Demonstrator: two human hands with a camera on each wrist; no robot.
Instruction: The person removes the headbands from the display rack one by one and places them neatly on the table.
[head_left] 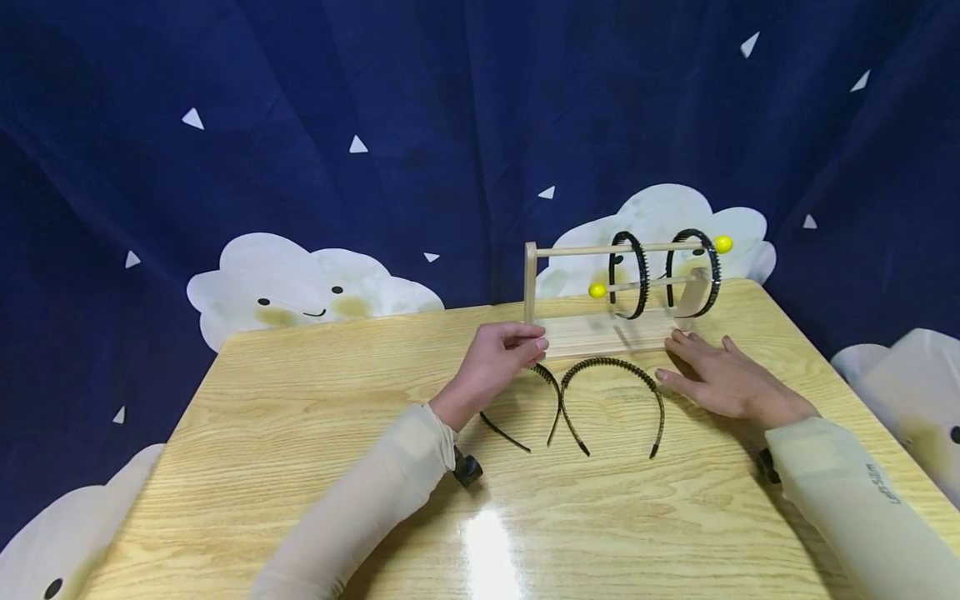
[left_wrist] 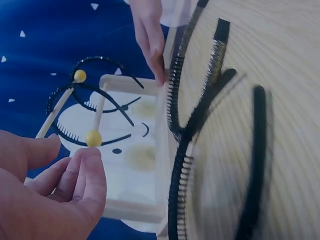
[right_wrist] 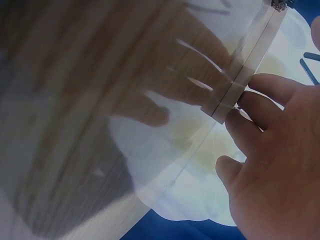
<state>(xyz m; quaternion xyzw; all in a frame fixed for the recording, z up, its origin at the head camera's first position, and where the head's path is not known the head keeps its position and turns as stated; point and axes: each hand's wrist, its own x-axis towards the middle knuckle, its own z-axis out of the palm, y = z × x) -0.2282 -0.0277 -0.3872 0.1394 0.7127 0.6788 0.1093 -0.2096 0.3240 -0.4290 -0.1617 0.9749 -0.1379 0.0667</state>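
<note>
A hand could pass over the broad stretch of table (head_left: pixel 322 417) left of the rack (head_left: pixel 592 335). At the rack's front left corner the left hand (head_left: pixel 495 358) is in the way, at its front right corner the right hand (head_left: pixel 723 379). Two loose hairbands (head_left: pixel 611 361) lie along its front. Above its base, there is room between the left post (head_left: pixel 529 283) and the lower yellow ball (head_left: pixel 597 290); two hung hairbands (head_left: pixel 642 275) obstruct its right half. Behind it hangs the curtain (head_left: pixel 487 208).
</note>
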